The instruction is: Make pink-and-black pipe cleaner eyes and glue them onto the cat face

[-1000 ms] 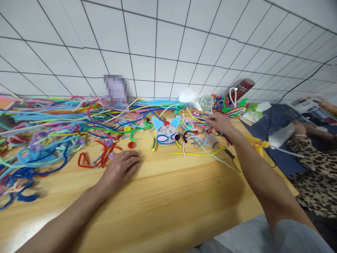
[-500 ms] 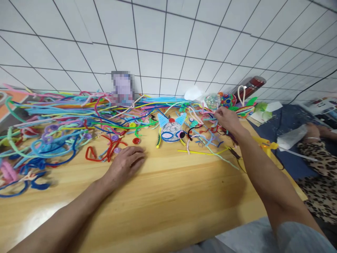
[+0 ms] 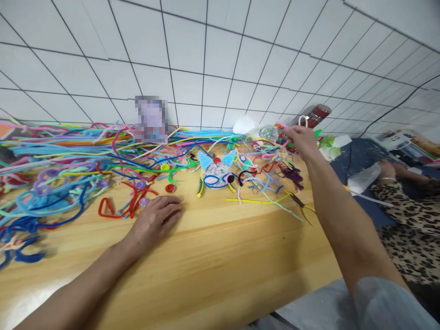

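My left hand [image 3: 160, 215] lies on the wooden table, fingers loosely stretched and apart, with nothing in it. Just beyond it are bent red pipe cleaners [image 3: 132, 201] and a red button-like disc [image 3: 170, 188]. My right hand [image 3: 301, 140] reaches to the back right, thumb and fingers pinched together in front of a colourful decorated piece. Whatever the fingers hold, if anything, I cannot make out. Beside them sits a clear, glittery ball [image 3: 268, 134]. Between my hands stands a cat-like figure [image 3: 217, 174] with light-blue ears, blue eye rings and a red top.
Pipe cleaners [image 3: 68, 149] of many colours are heaped along the tiled wall. Pliers [image 3: 300, 205] lie at the right beside a yellow pipe cleaner [image 3: 254, 200]. A red bottle [image 3: 318, 115] leans at the back. Another person's leopard-print clothing [image 3: 405, 215] shows at the right.
The view has shifted to the right. My right hand has moved up and right past the glittery ball, towards the decorated piece. My left hand stays resting on the table.
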Demonstrator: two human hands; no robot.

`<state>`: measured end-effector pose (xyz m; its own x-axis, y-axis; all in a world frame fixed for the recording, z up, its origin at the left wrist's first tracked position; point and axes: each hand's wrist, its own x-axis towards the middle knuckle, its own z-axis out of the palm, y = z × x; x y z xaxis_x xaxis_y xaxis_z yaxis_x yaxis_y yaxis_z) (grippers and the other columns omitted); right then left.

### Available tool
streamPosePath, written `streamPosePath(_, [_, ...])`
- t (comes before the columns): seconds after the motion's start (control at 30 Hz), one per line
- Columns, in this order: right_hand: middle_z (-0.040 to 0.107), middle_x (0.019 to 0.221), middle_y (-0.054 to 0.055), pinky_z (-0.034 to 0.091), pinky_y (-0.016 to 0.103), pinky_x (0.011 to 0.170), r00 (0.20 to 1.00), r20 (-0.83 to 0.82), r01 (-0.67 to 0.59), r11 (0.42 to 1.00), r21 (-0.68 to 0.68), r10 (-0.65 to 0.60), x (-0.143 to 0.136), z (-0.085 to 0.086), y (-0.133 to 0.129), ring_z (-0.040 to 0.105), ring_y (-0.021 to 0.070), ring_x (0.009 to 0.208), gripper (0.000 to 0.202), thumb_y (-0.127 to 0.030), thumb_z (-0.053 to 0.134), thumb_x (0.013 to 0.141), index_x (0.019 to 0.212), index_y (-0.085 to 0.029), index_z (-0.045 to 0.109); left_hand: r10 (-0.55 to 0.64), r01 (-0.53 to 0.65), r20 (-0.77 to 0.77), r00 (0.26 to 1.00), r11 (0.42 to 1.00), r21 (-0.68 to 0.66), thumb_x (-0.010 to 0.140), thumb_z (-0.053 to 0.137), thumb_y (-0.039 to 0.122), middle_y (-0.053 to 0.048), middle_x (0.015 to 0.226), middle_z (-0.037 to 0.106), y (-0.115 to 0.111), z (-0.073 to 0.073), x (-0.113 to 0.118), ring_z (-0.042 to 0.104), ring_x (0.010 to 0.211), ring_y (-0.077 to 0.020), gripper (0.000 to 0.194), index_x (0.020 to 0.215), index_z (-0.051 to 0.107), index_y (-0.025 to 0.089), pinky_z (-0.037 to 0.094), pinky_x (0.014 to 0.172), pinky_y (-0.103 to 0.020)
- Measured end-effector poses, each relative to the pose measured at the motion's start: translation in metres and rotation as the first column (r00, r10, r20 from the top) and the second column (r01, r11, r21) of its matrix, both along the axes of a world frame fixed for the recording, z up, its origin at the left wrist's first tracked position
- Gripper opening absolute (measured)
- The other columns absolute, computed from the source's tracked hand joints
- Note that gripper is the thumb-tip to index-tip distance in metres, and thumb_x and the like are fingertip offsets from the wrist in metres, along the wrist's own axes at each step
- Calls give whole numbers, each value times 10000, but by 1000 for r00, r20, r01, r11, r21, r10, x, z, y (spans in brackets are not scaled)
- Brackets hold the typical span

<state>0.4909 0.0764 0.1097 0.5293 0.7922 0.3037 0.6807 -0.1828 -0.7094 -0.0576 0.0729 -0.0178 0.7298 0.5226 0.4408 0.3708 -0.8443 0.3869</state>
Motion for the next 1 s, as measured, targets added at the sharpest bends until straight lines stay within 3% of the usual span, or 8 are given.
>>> streamPosePath(0.13, [618,594,-19,386,272,497,993,-42,115,982,151,-110,3,12,0,465,116,507,185,-384,728,860,785,-216,729,-1,1,-2,1000,1000,-3,1053,580,288,-90,1209,755,0,0,-1,715,1116,-230,195,1107,746,201,556,943,-387])
streamPosePath(0.33, [635,596,-10,421,276,539,992,-44,120,977,174,-114,7,24,-11,494,124,528,113,-295,715,860,787,-213,740,-5,5,-2,1000,1000,10,1050,584,283,-89,1205,757,0,0,0,718,1106,-226,191,1106,746,198,560,945,-381])
streamPosePath(0.67, [638,559,1,514,340,626,991,-107,98,987,126,-85,-7,3,-29,546,147,512,212,-361,633,913,802,-211,732,3,-3,17,1000,1000,25,1052,570,308,-89,1168,775,0,1,1,736,1072,-224,217,1072,759,204,574,918,-363])
streamPosePath(1.0, [543,466,-33,450,305,473,962,-257,115,991,72,-93,-15,-5,-37,428,126,402,203,-429,726,816,798,-229,761,4,-4,13,1000,1000,14,1047,578,318,-92,1174,776,1,-3,0,738,1073,-233,222,1087,767,208,575,910,-377])
